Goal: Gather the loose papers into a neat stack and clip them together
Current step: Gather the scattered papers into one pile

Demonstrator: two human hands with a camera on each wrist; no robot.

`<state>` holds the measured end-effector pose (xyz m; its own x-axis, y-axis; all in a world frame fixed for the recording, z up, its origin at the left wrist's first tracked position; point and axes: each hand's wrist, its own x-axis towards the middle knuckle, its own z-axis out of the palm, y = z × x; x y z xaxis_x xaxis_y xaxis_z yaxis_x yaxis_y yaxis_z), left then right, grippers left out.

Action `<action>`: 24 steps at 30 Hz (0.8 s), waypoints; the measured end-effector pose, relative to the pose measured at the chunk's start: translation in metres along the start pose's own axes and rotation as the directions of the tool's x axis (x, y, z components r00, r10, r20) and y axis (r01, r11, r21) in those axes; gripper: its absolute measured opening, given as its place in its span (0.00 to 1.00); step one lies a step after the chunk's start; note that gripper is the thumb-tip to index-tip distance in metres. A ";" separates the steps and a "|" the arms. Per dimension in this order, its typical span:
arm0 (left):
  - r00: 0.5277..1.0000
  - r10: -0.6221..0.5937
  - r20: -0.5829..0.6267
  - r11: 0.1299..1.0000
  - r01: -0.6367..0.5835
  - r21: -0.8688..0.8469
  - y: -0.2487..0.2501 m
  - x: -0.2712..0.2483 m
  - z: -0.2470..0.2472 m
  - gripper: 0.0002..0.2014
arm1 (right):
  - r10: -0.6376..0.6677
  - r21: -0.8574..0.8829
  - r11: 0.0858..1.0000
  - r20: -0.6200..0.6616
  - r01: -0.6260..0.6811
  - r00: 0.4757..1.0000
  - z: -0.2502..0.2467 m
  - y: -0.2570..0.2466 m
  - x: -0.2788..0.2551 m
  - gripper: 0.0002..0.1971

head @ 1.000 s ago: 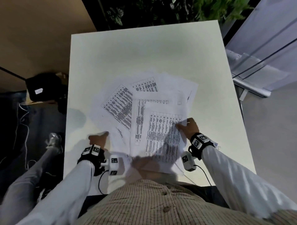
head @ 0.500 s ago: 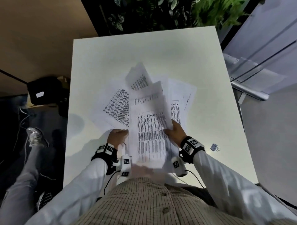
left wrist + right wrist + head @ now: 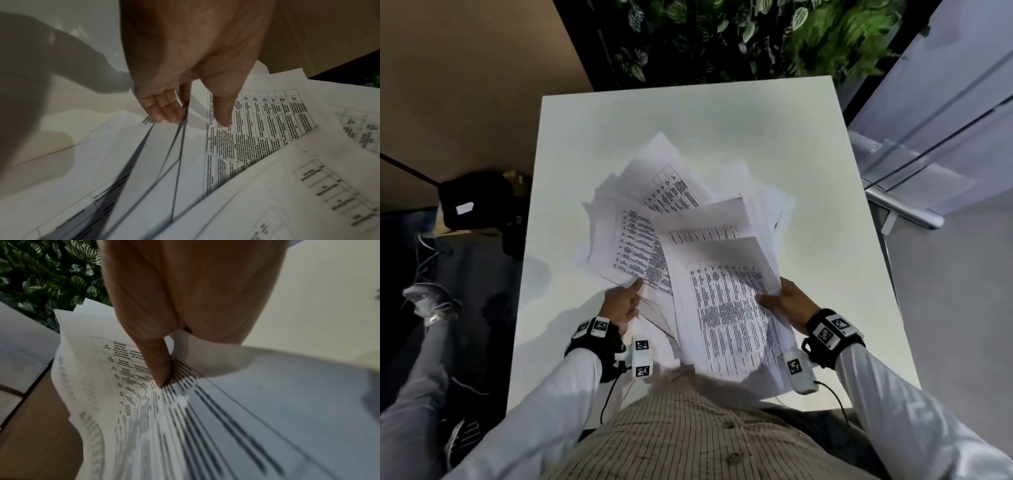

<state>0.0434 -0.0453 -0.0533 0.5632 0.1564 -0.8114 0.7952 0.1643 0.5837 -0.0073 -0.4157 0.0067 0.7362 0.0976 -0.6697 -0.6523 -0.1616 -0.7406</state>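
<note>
White table (image 3: 825,192) fills the frame's centre | fanned, uneven printed papers (image 3: 722,301) raised off it at lower centre | right hand (image 3: 787,301) pinches their right edge, thumb on top | left hand (image 3: 621,303) pinches the left edges, thumb above, fingers (image 3: 164,112) beneath

The loose papers (image 3: 722,281), white sheets printed with dense black tables, were fanned and crooked, lifted off the worktop (image 3: 592,144) near its front edge, corners splaying toward the far edge, not squared.
</note>
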 end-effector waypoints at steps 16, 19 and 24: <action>0.988 0.154 0.022 0.926 -0.152 0.346 -0.002 -0.019 -0.009 0.29 | -0.155 -0.186 0.974 -0.117 0.131 0.981 0.021 -0.041 0.017 0.09; 0.970 0.111 0.217 0.979 -0.144 0.144 0.013 -0.047 0.005 0.15 | -0.217 -0.102 0.973 -0.080 0.208 0.973 0.002 -0.050 0.013 0.26; 0.924 0.264 0.277 0.958 -0.285 0.038 0.084 -0.077 0.042 0.34 | -0.335 -0.051 0.942 -0.159 0.331 0.929 0.008 -0.085 0.006 0.18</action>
<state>0.0762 -0.0840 0.0563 0.7927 -0.0823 -0.6040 0.6093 0.0761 0.7893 0.0513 -0.3938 0.0647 0.9308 -0.0111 -0.3654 -0.3618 -0.1698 -0.9167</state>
